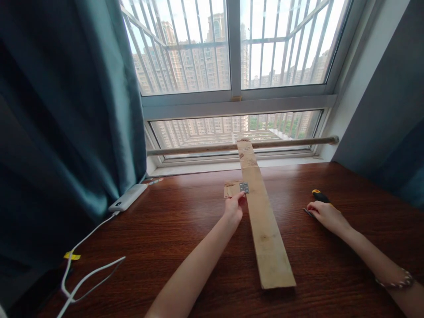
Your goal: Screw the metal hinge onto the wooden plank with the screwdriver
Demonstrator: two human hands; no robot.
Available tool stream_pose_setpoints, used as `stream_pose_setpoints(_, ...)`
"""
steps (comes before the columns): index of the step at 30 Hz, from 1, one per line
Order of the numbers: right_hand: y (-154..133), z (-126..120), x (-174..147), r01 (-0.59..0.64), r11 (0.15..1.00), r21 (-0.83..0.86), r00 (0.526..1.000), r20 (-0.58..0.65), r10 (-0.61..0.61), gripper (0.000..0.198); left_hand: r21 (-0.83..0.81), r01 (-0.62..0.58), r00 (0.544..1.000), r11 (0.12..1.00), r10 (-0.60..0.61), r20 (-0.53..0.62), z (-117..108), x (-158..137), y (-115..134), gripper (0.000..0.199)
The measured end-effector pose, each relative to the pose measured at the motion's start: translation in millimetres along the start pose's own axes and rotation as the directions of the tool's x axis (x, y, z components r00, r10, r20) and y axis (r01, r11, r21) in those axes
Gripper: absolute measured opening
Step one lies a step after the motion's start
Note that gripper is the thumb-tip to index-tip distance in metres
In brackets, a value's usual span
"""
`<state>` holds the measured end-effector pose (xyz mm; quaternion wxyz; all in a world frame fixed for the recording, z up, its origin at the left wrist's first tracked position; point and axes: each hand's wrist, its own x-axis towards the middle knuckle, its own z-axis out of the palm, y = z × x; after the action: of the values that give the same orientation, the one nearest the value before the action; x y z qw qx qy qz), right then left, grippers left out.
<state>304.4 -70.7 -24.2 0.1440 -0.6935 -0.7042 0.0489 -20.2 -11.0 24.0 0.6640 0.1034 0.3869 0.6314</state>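
Note:
A long pale wooden board (270, 229) lies on the brown tabletop, its far end reaching the rail by the window. My left hand (236, 206) pinches the lower edge of a small metal hinge (244, 187), which lies across the board's left edge and a short wooden piece (232, 189) beside it. On the right, my right hand (326, 216) rests low over the table, fingers closed on a small dark metal piece (308, 213) too small to name. Just behind that hand lies a tool with a black and yellow handle (320, 195), its other end mostly hidden.
A white power strip (128, 198) with a white cable (89, 277) lies at the left, below a dark blue curtain (99, 110). Beyond the table, a round rail (291, 142) crosses in front of the barred window. A yellow tag (72, 256) is at the left edge.

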Motion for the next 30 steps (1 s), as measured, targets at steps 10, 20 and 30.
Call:
stream_pose_setpoints(10, 1.2, 3.0, 0.0, 0.005, 0.998, -0.067, 1.000, 0.021, -0.004, 0.022, -0.011, 0.009, 1.000, 1.000, -0.009, -0.010, 0.7, 0.2, 0.4, 0.022)
stream_pose_setpoints(20, 5.3, 7.3, 2.5, -0.034, 0.989, -0.143, 0.999, -0.027, 0.030, 0.019, -0.016, 0.009, 1.000, 1.000, -0.009, -0.008, -1.8, 3.3, -0.3, 0.024)
stream_pose_setpoints(30, -11.0, -18.3, 16.8, 0.136, 0.983, 0.121, 0.949, -0.302, -0.094, 0.017, -0.038, 0.034, 0.999, 0.999, -0.035, -0.023, 0.4, 3.7, 0.4, 0.021)
